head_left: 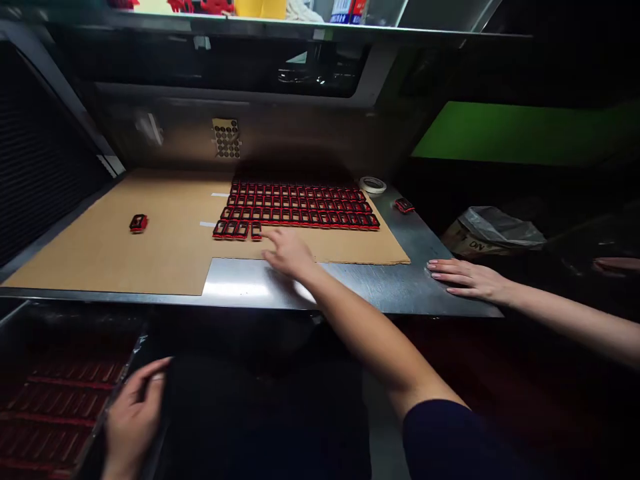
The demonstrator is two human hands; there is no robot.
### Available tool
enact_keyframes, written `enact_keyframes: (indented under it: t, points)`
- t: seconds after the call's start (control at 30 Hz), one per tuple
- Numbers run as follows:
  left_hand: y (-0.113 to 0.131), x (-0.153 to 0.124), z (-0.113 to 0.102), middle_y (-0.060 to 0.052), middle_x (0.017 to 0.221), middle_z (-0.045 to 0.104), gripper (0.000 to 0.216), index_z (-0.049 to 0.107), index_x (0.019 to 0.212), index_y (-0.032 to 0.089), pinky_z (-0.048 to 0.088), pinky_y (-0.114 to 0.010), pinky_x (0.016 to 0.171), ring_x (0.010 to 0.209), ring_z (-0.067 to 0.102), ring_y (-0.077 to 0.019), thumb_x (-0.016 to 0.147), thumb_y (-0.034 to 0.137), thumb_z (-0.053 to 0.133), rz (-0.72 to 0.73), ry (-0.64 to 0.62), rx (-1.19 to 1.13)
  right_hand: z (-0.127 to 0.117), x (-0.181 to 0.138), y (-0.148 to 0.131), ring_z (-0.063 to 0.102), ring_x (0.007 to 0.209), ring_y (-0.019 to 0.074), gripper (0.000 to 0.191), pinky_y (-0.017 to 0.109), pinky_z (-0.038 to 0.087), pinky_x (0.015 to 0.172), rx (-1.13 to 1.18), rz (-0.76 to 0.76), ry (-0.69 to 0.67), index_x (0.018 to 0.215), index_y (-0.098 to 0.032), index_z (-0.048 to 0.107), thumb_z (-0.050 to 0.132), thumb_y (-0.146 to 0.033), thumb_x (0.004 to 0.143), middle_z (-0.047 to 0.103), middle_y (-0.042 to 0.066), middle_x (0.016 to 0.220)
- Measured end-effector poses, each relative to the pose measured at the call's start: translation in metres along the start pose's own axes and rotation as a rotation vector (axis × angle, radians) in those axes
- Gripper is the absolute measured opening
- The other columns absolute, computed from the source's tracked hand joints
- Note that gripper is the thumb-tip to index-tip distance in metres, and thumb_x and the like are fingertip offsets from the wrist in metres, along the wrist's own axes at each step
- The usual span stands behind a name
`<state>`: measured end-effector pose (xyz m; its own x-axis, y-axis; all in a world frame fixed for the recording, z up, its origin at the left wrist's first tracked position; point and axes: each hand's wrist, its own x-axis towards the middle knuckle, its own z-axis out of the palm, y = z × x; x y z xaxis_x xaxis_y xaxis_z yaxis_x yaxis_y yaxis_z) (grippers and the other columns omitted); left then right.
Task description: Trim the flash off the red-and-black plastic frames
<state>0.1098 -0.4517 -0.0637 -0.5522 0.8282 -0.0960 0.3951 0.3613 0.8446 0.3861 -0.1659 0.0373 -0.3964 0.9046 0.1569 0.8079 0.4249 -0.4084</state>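
Rows of small red-and-black parts (300, 205) lie in a grid on a brown cardboard sheet (125, 257). My right hand (289, 255) reaches across the steel bench, fingers stretched out, fingertips at the last part of the short front row (256, 230); nothing shows in its grasp. My left hand (133, 420) is low at the left, fingers curled round the rim of a dark tray (107, 407) that holds more rows of red parts.
Another person's hand (467, 277) lies flat on the bench's right front corner. A lone part (139, 223) sits at the left of the cardboard, another (404, 205) on bare steel beside a tape roll (373, 185). A crumpled bag (493, 230) lies at the right.
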Motion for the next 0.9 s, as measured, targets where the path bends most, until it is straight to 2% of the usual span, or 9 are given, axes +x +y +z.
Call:
enact_keyframes:
  t: [0.07, 0.2, 0.3, 0.4, 0.47, 0.6, 0.7, 0.77, 0.9]
  points:
    - [0.018, -0.015, 0.045, 0.006, 0.103, 0.075, 0.015, 0.073, 0.091, 0.051, 0.051, -0.054, 0.107, 0.112, 0.068, -0.0355, 0.079, 0.055, 0.065, 0.113, -0.041, -0.093, 0.018, 0.018, -0.032, 0.05, 0.123, 0.0278, 0.047, 0.039, 0.047, 0.098, -0.023, 0.004, -0.036, 0.135, -0.026, 0.06, 0.064, -0.029, 0.089, 0.059, 0.01, 0.133]
    - [0.03, -0.046, 0.102, -0.006, 0.109, 0.075, 0.02, 0.078, 0.098, 0.04, 0.052, -0.051, 0.105, 0.111, 0.067, -0.0335, 0.087, 0.046, 0.062, 0.269, -0.405, -0.175, 0.036, 0.047, -0.064, 0.047, 0.127, 0.0335, 0.043, 0.046, 0.048, 0.096, -0.078, 0.102, -0.081, 0.131, -0.018, 0.06, 0.066, -0.035, 0.091, 0.055, 0.017, 0.136]
    - [0.019, -0.06, 0.113, -0.007, 0.109, 0.075, 0.022, 0.077, 0.101, 0.041, 0.053, -0.051, 0.102, 0.11, 0.067, -0.033, 0.09, 0.046, 0.059, 0.275, -0.536, -0.173, 0.032, 0.056, -0.066, 0.055, 0.121, 0.0296, 0.037, 0.049, 0.049, 0.097, -0.107, 0.156, -0.105, 0.126, -0.017, 0.06, 0.063, -0.039, 0.096, 0.057, 0.012, 0.134]
    - [0.011, -0.062, 0.109, -0.008, 0.107, 0.075, 0.02, 0.078, 0.097, 0.039, 0.051, -0.053, 0.104, 0.109, 0.067, -0.035, 0.086, 0.049, 0.064, 0.191, -0.527, -0.215, 0.018, 0.04, -0.061, 0.055, 0.12, 0.0328, 0.033, 0.047, 0.051, 0.092, -0.117, 0.135, -0.094, 0.121, -0.011, 0.064, 0.057, -0.035, 0.099, 0.061, 0.017, 0.126]
    - [0.014, -0.06, 0.104, -0.008, 0.113, 0.074, 0.026, 0.077, 0.101, 0.038, 0.051, -0.053, 0.104, 0.114, 0.066, -0.0362, 0.081, 0.052, 0.07, 0.074, -0.497, -0.362, 0.011, 0.007, -0.06, 0.051, 0.121, 0.0353, 0.032, 0.046, 0.051, 0.09, -0.119, 0.058, -0.074, 0.12, -0.01, 0.066, 0.052, -0.031, 0.1, 0.062, 0.021, 0.124]
    - [0.042, -0.051, 0.104, -0.007, 0.133, 0.066, 0.054, 0.067, 0.123, 0.039, 0.057, -0.05, 0.095, 0.122, 0.063, -0.0353, 0.075, 0.064, 0.071, -0.241, -0.464, -0.895, 0.022, -0.099, -0.061, 0.054, 0.114, 0.0288, 0.022, 0.04, 0.052, 0.092, -0.108, -0.23, -0.104, 0.109, -0.023, 0.07, 0.059, -0.036, 0.095, 0.065, 0.011, 0.121]
    - [0.065, -0.045, 0.114, -0.006, 0.116, 0.073, 0.046, 0.073, 0.11, 0.032, 0.059, -0.04, 0.094, 0.116, 0.067, -0.0288, 0.071, 0.055, 0.08, -0.466, -0.405, -1.01, 0.048, -0.179, -0.061, 0.061, 0.106, 0.0285, 0.018, 0.042, 0.054, 0.094, -0.019, -0.565, 0.001, 0.104, -0.019, 0.07, 0.063, -0.031, 0.092, 0.068, 0.012, 0.113]
    - [0.075, -0.043, 0.124, -0.003, 0.098, 0.076, 0.034, 0.075, 0.097, 0.026, 0.06, -0.03, 0.087, 0.1, 0.072, -0.0217, 0.067, 0.04, 0.086, -0.613, -0.417, -1.014, 0.061, -0.217, -0.057, 0.061, 0.114, 0.0316, 0.027, 0.044, 0.054, 0.099, 0.045, -0.521, 0.086, 0.114, -0.016, 0.068, 0.065, -0.026, 0.089, 0.068, 0.016, 0.12]
    - [0.082, -0.047, 0.135, 0.001, 0.075, 0.073, 0.027, 0.073, 0.085, 0.02, 0.057, -0.021, 0.059, 0.064, 0.069, -0.0116, 0.066, 0.032, 0.087, -0.78, -0.642, -1.031, 0.062, -0.256, -0.039, 0.057, 0.129, 0.0318, 0.063, 0.047, 0.053, 0.104, 0.386, -0.29, 0.178, 0.144, -0.024, 0.05, 0.069, -0.022, 0.083, 0.057, 0.016, 0.142]
